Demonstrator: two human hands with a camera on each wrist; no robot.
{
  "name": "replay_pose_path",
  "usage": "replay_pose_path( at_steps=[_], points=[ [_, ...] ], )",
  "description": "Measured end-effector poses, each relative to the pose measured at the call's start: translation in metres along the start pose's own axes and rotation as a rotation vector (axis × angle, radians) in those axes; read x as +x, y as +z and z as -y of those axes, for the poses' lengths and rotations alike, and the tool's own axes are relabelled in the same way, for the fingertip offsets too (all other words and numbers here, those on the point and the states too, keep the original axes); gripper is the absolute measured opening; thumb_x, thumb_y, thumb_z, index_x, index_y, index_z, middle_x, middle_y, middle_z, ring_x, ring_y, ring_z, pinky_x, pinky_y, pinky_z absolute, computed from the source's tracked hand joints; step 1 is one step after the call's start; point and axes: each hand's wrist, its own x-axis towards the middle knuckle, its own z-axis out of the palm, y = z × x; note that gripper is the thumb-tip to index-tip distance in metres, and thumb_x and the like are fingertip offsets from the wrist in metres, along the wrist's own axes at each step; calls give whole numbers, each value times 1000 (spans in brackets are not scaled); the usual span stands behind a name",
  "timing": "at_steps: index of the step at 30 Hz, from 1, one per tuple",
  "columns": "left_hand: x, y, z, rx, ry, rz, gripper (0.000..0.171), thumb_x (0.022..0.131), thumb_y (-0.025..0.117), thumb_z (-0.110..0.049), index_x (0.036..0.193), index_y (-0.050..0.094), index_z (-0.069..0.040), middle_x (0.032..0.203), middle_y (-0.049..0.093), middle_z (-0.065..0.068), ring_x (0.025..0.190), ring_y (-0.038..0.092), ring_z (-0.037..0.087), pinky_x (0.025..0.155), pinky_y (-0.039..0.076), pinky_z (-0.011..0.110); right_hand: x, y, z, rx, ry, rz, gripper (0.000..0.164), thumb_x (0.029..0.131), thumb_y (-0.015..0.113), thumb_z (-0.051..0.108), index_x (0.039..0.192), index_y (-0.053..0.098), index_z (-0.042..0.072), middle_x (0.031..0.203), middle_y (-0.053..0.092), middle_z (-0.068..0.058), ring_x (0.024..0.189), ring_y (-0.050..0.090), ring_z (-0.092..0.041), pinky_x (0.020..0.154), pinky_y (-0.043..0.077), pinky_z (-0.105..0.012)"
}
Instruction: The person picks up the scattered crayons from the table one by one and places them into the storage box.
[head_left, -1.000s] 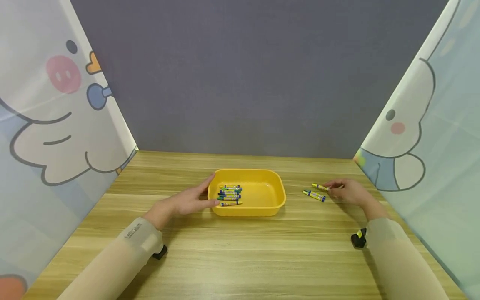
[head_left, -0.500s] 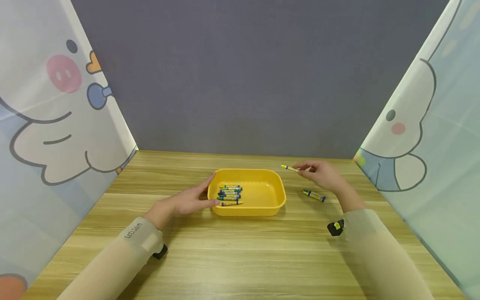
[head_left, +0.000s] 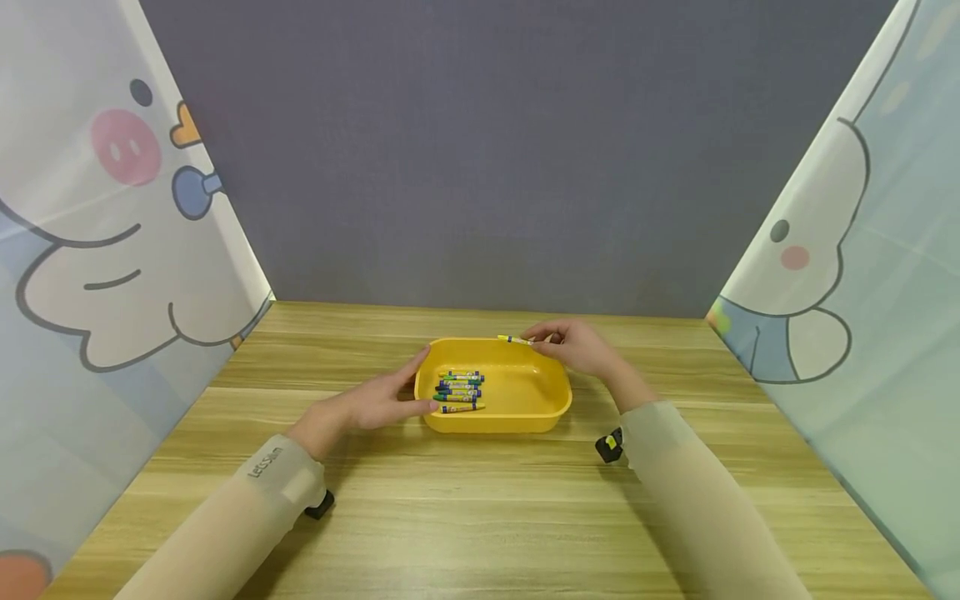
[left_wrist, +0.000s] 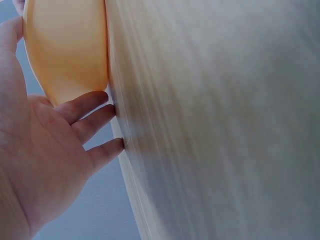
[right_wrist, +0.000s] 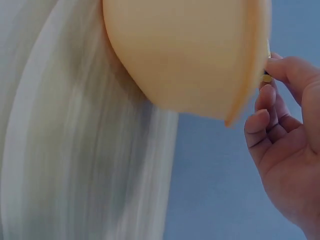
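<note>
My right hand [head_left: 577,346] pinches a yellow crayon [head_left: 514,339] between thumb and fingers, above the far right rim of a yellow plastic bin [head_left: 525,423]. In the right wrist view only a bit of the crayon [right_wrist: 267,78] shows past the bin's edge. Several crayons [head_left: 459,392] with green, blue and yellow tips lie side by side in the bin's left half. My left hand [head_left: 367,404] rests against the bin's left end, thumb at the rim. From the left wrist view, its fairly straight fingers [left_wrist: 95,122] touch the outer wall.
The bin stands on a wood-grain table [head_left: 480,508]. A grey panel [head_left: 495,167] rises behind the table, with cartoon-printed sheets [head_left: 150,250] on both sides. The spot where crayons lay on the right is now behind my right wrist.
My right hand picked the yellow crayon up from the table on the right and carried it leftward to above the bin. The left hand and bin have stayed put.
</note>
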Motion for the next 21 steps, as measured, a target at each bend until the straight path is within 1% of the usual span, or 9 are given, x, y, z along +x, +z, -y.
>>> replay_pose_path(
  at_steps=[3,7,11,14,18,21],
  points=[
    [0,0,0,-5,-2,-1,110,102,66,-69,179,-3,-30,179,34,15,163,38,40,133,29,63,6,9,2,9,-21,12,24,108,71,23,129,82,22,114,77,-5,84,59,-19,75,50,-31],
    [0,0,0,-15,0,1,110,102,66,-69,179,-3,-30,179,34,15,163,39,40,133,29,63,10,17,3,33,-26,33,23,108,72,19,128,82,20,112,78,-4,79,54,-16,69,46,-28],
    [1,1,-1,-23,6,4,111,102,66,-69,179,-3,-30,179,33,16,163,39,39,133,29,63,9,22,1,54,-29,41,23,107,72,16,128,82,17,113,76,-7,76,50,-15,65,43,-26],
    [1,0,0,-27,4,3,111,102,65,-70,178,-4,-31,179,33,16,162,40,40,133,30,63,10,26,0,41,-54,32,22,107,72,14,126,82,15,114,76,-8,79,52,-16,68,44,-26],
    [0,0,0,-14,0,1,111,101,64,-71,178,-5,-31,179,33,16,161,42,41,132,31,64,10,31,-1,7,-86,21,22,107,72,13,125,83,16,112,74,-6,85,55,-17,75,48,-29],
    [0,0,-1,-5,-4,4,112,101,64,-72,178,-5,-30,179,32,17,160,42,42,132,31,64,8,34,-3,-51,-105,21,22,107,71,12,125,83,16,112,73,-5,88,58,-17,79,51,-32]
  ],
)
